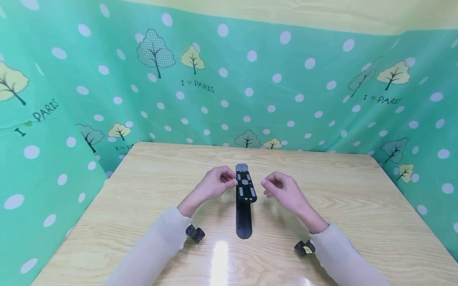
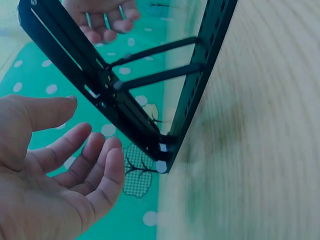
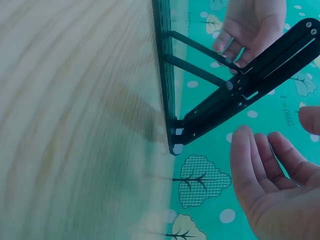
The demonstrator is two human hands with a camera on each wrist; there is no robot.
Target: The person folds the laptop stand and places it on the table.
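A black folding laptop stand stands on the table between my two hands. Its upper arm is raised at a slant, propped by two thin struts from the slotted base rail. Grey pads show on top in the head view. To the left of the stand is my left hand, fingers relaxed and slightly bent; the left wrist view shows a gap between it and the stand. On the other side, my right hand hovers with loosely bent fingers, apart from the stand and holding nothing.
The wooden table stretches out around the stand. Behind and beside it hangs a green curtain with white dots and printed trees. Small black devices are worn at both wrists.
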